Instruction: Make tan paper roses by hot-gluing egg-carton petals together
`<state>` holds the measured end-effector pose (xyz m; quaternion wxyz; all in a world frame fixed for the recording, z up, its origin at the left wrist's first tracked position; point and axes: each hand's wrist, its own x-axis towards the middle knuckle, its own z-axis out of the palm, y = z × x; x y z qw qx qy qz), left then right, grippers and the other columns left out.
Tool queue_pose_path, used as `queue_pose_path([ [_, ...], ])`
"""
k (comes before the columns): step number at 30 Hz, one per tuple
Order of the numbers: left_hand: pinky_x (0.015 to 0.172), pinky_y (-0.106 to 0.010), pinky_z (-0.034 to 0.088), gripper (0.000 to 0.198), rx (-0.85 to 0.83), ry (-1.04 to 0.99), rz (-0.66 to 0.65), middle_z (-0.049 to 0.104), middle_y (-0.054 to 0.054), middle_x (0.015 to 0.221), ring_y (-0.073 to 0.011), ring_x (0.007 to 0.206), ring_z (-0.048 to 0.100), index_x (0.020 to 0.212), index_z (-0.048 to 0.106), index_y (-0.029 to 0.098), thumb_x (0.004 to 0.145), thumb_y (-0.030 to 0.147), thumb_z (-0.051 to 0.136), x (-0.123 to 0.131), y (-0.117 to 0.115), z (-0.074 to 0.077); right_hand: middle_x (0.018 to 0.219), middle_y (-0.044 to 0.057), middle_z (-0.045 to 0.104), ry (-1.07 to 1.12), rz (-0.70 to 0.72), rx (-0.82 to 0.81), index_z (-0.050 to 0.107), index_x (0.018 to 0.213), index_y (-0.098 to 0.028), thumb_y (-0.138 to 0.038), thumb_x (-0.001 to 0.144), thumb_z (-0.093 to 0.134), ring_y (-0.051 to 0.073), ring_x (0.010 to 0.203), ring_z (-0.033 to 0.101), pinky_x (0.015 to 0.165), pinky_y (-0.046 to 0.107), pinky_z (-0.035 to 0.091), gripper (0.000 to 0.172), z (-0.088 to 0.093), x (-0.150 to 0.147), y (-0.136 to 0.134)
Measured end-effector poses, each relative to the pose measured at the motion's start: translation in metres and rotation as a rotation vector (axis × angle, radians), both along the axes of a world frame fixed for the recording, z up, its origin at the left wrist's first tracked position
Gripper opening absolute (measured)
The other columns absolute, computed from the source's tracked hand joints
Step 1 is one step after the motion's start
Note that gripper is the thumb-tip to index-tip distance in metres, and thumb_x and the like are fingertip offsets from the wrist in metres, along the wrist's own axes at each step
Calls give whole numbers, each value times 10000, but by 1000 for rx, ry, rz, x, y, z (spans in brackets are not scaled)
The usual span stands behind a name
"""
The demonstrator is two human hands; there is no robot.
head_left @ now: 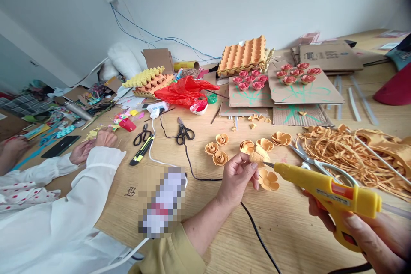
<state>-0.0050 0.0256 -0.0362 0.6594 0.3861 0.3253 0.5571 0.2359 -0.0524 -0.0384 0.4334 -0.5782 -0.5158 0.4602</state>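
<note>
My left hand (237,175) pinches an orange petal piece (260,155), which looks cut from egg-carton pulp. A yellow hot glue gun (324,188) is gripped in my right hand (369,231), its nozzle tip at the petal piece's right edge. Just below the piece lies an open orange paper flower (269,180). More orange flowers (265,144) sit behind my left hand, and three rolled orange roses (221,158) stand to its left. Part of the petal piece is covered by my fingers.
Silver scissors (316,163) and a heap of orange strips (346,154) lie at right. Red flowers (250,79) stand on cardboard behind. Black-handled scissors (185,132), a utility knife (141,150) and the gun's black cord (257,229) cross the middle. A white-sleeved person (80,188) works at left.
</note>
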Motion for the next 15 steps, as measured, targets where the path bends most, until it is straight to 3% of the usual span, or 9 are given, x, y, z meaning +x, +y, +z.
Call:
queue_pose_path([
  [3, 394, -166, 425, 330, 6, 14, -9, 583, 45, 592, -59, 449, 501, 798, 562, 155, 801, 403, 779, 0, -1, 1, 809, 77, 686, -17, 16, -62, 787, 965, -337, -652, 781, 603, 332, 788, 673, 451, 347, 550, 409, -6, 4, -1],
  [8, 390, -168, 417, 334, 7, 37, -1, 577, 43, 591, -56, 438, 489, 801, 572, 153, 799, 416, 778, 0, -2, 2, 766, 75, 684, -2, -4, -33, 795, 897, -314, -670, 756, 615, 268, 577, 611, 422, 361, 543, 423, -8, 4, -1],
  [15, 395, -168, 417, 335, 10, 58, -5, 580, 42, 591, -54, 433, 493, 799, 576, 150, 803, 419, 774, 0, -1, 2, 685, 71, 660, -2, 2, 4, 791, 884, -288, -647, 773, 622, 254, 523, 584, 400, 353, 534, 412, 0, -1, -1],
])
